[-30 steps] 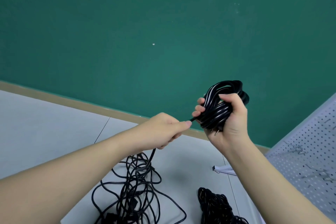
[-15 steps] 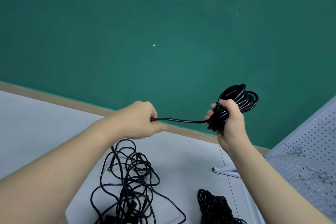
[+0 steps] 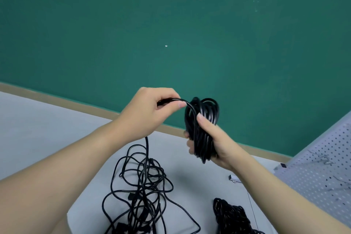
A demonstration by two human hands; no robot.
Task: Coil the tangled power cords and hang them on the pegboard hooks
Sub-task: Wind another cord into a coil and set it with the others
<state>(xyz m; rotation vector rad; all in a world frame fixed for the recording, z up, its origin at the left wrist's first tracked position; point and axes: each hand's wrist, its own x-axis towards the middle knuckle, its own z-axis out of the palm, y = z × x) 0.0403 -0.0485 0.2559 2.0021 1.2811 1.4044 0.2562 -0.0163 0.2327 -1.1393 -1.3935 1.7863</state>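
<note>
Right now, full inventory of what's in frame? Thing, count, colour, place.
coiled cord: one, black, held up in front of the wall
tangled cords: one loose pile, black, on the floor below the hands; a strand rises to the left hand
cord bundle: one, black, on the floor at bottom right
pegboard: one, white, perforated, right edge; small hooks on it, count unclear
wall: green, with a tan baseboard
floor: light grey
left hand: pinches the cord strand leading to the coil
right hand: grips the coiled cord
</note>
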